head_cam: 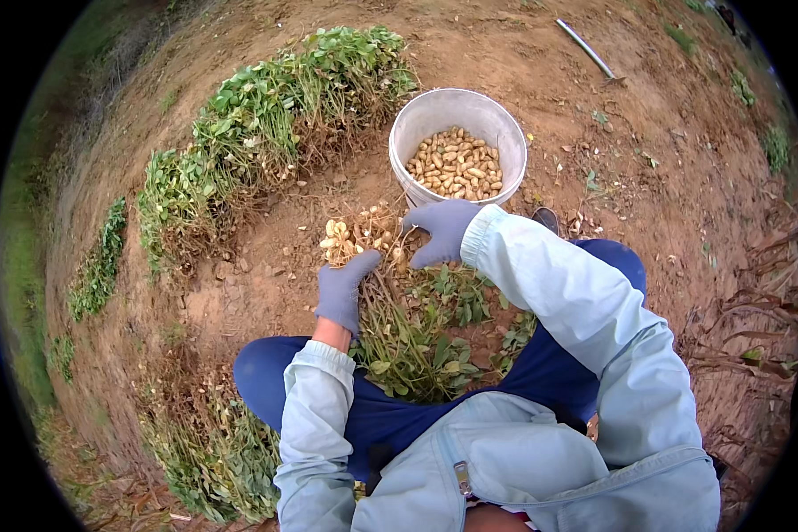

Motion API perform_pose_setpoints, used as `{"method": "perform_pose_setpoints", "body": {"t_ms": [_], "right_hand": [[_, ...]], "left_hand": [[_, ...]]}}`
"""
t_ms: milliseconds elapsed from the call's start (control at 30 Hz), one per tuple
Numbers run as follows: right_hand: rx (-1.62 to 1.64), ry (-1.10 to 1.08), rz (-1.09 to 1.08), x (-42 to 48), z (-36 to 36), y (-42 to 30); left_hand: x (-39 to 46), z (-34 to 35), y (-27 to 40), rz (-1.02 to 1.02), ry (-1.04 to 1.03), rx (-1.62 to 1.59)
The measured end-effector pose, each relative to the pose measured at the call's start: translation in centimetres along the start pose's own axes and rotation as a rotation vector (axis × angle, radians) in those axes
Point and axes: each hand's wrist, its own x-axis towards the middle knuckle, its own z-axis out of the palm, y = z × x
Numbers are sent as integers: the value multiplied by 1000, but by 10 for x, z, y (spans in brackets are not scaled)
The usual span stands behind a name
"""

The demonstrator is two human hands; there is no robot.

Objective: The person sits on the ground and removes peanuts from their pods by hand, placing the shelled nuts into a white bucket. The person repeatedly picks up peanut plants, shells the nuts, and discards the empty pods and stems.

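Observation:
My left hand (347,287), in a grey knit glove, grips a bunch of pulled peanut plants (405,339) near the roots. Pale peanut pods (338,241) cluster on the roots just above its thumb. My right hand (447,229), gloved alike, is at the right side of this root cluster, thumb and forefinger apart around thin roots. Whether it grips a pod is hidden. The leafy ends hang down between my legs. Just beyond my right hand stands a white plastic bucket (401,166), partly filled with loose unshelled peanuts (457,163).
A long heap of uprooted peanut plants (259,133) lies ahead to the left. Another pile (219,452) is beside my left knee. At the far right, a long-handled tool (585,50) rests on the bare soil (645,173). Dry stalks (751,312) line the right edge.

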Motion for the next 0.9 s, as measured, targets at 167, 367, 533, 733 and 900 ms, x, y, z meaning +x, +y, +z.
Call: {"method": "perform_pose_setpoints", "body": {"t_ms": [167, 367, 533, 733, 900], "right_hand": [[398, -9, -29, 9, 27, -4], [89, 125, -298, -2, 18, -2], [-309, 116, -202, -14, 12, -24], [-493, 682, -139, -6, -28, 9], [-177, 244, 22, -3, -18, 16]], "left_hand": [[-4, -1, 3, 51, -18, -36], [-1, -14, 5, 55, 28, -79], [0, -21, 4, 50, 57, -76], [2, -23, 8, 21, 10, -170], [-15, -15, 19, 19, -5, -269]]}}
